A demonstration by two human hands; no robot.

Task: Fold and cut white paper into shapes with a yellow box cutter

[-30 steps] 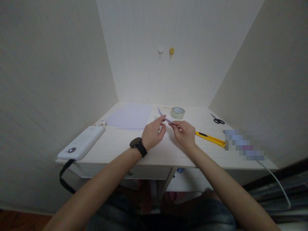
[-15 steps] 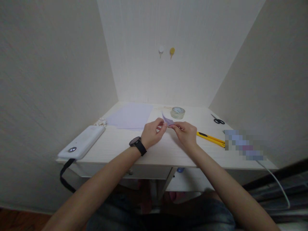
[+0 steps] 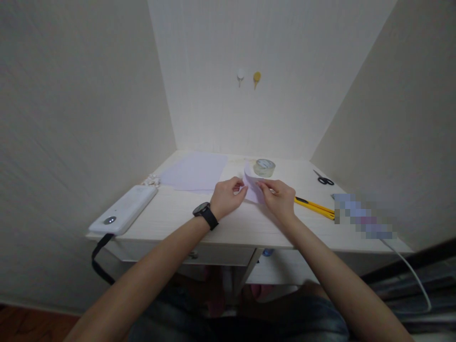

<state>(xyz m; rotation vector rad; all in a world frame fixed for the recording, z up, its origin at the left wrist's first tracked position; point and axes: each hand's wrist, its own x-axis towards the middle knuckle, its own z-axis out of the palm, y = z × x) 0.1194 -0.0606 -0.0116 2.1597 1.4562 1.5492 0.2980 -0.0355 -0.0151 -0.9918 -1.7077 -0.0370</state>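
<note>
Between my hands is a small piece of pale purple paper (image 3: 253, 194), partly unfolded, with one flap curling up. My left hand (image 3: 228, 194), a black watch (image 3: 205, 214) at its wrist, pinches the paper's left edge between thumb and fingers. On the other side, my right hand (image 3: 280, 197) grips the raised flap between thumb and forefinger. Just behind the paper stands a roll of clear tape (image 3: 264, 167). A yellow utility knife (image 3: 315, 208) lies right beside my right hand.
Larger purple sheets (image 3: 199, 172) lie at the back left of the white desk (image 3: 171, 221). A white power bank (image 3: 124, 209) with a black strap sits at the left edge. Scissors (image 3: 323, 178) and a blurred-out device (image 3: 363, 216) with a white cable are on the right. Two hooks (image 3: 257, 77) hang on the wall.
The folded paper has opened out, and its lower part now shows between my hands. My right hand has shifted slightly right, drawing the flap up.
</note>
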